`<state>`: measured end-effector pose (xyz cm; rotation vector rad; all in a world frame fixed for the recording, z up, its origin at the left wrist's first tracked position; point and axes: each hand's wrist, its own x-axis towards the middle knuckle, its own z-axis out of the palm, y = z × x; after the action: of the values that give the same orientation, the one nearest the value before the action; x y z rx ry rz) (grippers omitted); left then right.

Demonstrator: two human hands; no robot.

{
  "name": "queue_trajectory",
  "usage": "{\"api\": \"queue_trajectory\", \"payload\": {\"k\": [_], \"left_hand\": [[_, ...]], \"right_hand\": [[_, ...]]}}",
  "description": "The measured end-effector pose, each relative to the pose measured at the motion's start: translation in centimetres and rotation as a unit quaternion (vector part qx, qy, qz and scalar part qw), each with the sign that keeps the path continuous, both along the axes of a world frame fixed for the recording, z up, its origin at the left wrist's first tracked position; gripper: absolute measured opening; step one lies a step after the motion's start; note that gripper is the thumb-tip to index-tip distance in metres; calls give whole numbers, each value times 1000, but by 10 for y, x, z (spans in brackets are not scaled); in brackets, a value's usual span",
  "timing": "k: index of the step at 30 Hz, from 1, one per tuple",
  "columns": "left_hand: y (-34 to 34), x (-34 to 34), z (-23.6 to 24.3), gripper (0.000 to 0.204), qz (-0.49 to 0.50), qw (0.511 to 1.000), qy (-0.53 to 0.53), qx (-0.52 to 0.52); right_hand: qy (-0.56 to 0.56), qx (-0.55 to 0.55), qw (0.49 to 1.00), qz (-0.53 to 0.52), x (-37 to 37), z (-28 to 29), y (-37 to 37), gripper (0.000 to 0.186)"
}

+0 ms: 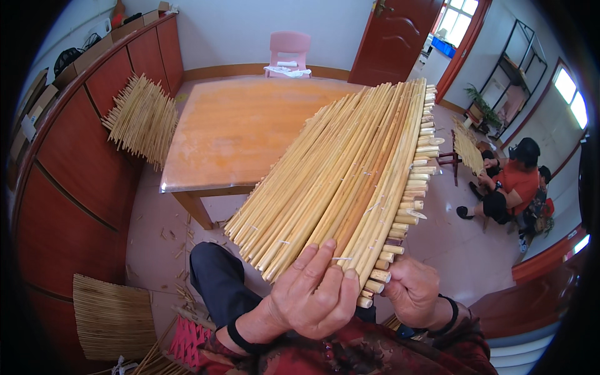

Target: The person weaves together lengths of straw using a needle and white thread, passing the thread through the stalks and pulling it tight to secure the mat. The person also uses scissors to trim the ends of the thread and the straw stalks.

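A large mat of straw-coloured reed stalks (pixel 350 169), stitched with short bits of white thread, slants up in front of me and hides part of the table. Cut stalk ends of uneven length stick out along its right side. My left hand (pixel 317 289) grips the mat's near end, bent fingers pressed on the stalks beside a thread stitch; its thumb's hold is hard to see. Against the near right corner, my right hand (pixel 411 289) is closed at the protruding stalk ends. What its fingertips pinch is hidden.
A wooden table (pixel 244 119) stands beyond the mat, with a pink chair (pixel 289 53) behind it. Two more reed mats lean at the left, by red cabinets (pixel 81 144). Stalk scraps litter the floor. On the right, a person in red (pixel 515 184) sits handling another mat.
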<state>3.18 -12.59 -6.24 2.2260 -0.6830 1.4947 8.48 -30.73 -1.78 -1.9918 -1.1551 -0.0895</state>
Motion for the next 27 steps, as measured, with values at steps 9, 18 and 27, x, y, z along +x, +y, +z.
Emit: {"api": "queue_trajectory", "payload": {"k": [9,18,27], "left_hand": [[-3,4,-7,18,11,999,-31,-16],[-2,2,-7,15,13,999,-32,5],[4,0,-2,17,2,1000,-24,10]], "right_hand": [[83,-68,994,6,-2,3,-22,15],[169,-31,985,-15,-10,0,-28,16],[219,34,975,-14,-9,-3,-25,16]]}}
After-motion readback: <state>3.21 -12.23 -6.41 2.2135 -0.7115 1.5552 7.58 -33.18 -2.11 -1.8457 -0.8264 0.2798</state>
